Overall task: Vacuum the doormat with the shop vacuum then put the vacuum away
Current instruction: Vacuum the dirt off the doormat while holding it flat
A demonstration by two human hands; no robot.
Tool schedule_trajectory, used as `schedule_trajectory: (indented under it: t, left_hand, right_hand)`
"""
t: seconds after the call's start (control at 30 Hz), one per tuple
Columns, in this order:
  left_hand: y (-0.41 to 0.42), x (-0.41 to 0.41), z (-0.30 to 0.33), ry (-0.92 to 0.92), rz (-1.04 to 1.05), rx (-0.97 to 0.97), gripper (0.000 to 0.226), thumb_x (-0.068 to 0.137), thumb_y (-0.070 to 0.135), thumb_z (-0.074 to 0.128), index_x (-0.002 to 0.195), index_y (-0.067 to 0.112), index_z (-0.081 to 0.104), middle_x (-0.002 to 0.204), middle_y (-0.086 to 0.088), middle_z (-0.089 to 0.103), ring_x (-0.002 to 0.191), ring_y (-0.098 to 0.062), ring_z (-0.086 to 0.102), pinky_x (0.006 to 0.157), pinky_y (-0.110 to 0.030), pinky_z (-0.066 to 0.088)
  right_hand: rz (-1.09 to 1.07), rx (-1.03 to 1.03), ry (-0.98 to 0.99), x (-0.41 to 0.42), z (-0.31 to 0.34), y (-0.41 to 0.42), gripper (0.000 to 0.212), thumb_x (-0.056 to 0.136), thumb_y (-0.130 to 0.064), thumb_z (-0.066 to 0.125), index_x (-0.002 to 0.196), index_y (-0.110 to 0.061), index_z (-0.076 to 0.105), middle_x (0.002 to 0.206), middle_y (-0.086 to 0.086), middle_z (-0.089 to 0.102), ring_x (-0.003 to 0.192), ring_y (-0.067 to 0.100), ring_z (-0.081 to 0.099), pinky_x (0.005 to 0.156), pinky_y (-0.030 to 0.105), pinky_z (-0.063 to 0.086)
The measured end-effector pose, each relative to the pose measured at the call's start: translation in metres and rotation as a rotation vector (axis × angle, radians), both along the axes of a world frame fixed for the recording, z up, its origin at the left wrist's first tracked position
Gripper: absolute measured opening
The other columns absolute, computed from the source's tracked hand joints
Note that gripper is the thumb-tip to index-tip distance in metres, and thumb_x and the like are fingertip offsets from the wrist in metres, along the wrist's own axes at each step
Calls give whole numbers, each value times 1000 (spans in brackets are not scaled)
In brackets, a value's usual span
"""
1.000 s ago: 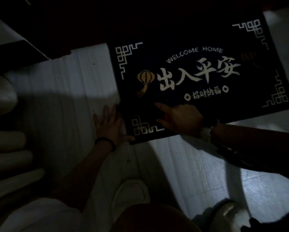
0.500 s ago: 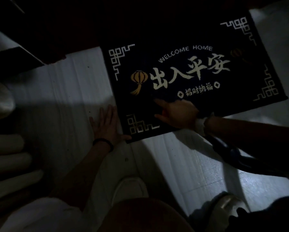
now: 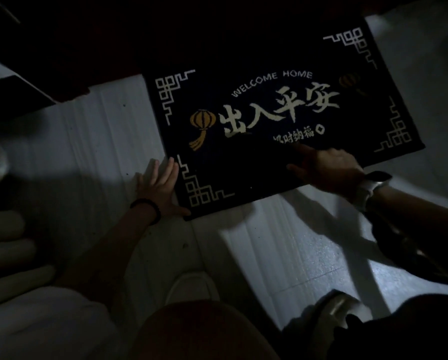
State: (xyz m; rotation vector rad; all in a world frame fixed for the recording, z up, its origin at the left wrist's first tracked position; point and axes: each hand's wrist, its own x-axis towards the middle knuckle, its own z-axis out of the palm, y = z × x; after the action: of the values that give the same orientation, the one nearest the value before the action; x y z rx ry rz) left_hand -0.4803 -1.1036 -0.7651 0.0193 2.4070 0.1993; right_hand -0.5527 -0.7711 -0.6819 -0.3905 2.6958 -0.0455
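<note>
Doormat (image 3: pixel 282 120) lies skewed on the floor (image 3: pixel 282 242); left hand (image 3: pixel 158 188) flat, grip released, at its corner, right hand (image 3: pixel 326 170) flat on top, released; square it flat before vacuuming.

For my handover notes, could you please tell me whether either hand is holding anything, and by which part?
Nothing is held. The left hand lies flat at the doormat's near-left corner; the right hand rests open on its near edge.
</note>
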Motion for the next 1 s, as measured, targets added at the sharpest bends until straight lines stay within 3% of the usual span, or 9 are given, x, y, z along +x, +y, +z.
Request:
schedule_trajectory:
  t: [0.17,0.3,0.4,0.47,0.57,0.67,0.73,0.87,1.0]
  left_hand:
    - [2,-2,2,-38,-14,-23,124,67,64,66,146,19,-17,152,6,-28,141,-25,-24,111,-58,-7]
    - [5,-9,9,-58,-43,-108,117,71,63,63,147,19,-14,154,5,-24,141,-23,-23,113,-58,-7]
    - [18,-16,14,-63,-157,-253,110,77,61,59,148,11,-10,155,-4,-19,142,-24,-23,112,-58,-8]
    - [23,-17,14,-44,-267,-292,106,81,57,57,147,7,-9,154,-10,-21,141,-26,-23,113,-56,-9]
    - [19,-22,11,-53,-298,-242,113,78,60,60,146,12,-17,153,-10,-26,141,-27,-23,113,-51,-13]
    - [22,-31,13,-99,-328,-168,114,77,50,67,145,23,-21,152,-9,-29,141,-28,-23,114,-48,-9]
    - [28,-36,15,-141,-334,-116,112,79,39,70,145,24,-19,151,-8,-31,141,-28,-24,117,-46,-3]
    - [31,-35,16,-138,-306,-110,114,77,34,72,145,24,-18,152,-8,-29,141,-28,-23,117,-44,-2]
    - [33,-37,15,-119,-307,-107,116,76,34,74,146,22,-18,152,-10,-28,141,-29,-22,117,-42,-5]
  right_hand:
    - [264,-148,-135,75,-10,-41,60,95,-50,34,147,-27,16,112,10,63,98,27,62,77,32,45]
    - [295,-103,-173,73,-7,-38,61,95,-51,33,148,-28,13,119,8,61,103,26,60,80,30,43]
    - [170,-71,-92,55,-5,-5,60,93,-52,35,147,-31,16,128,10,55,110,30,57,85,34,45]
    - [25,-68,-60,52,-6,16,59,92,-54,36,145,-34,19,121,13,60,102,33,60,78,36,46]
    - [-216,-63,16,52,-5,38,57,92,-52,39,144,-33,25,105,15,67,92,36,62,66,35,43]
    - [-538,-97,24,47,-4,49,51,92,-47,44,140,-32,33,109,15,65,95,40,60,71,40,45]
    - [-614,-108,-19,52,-3,42,49,92,-48,43,138,-34,36,108,14,65,94,38,61,71,39,46]
    - [-330,-175,-191,94,4,-9,53,94,-52,33,143,-37,21,85,8,65,69,26,61,63,32,49]
    - [-140,-152,-306,130,10,-33,57,95,-50,34,146,-30,18,82,7,62,73,24,61,64,28,42]
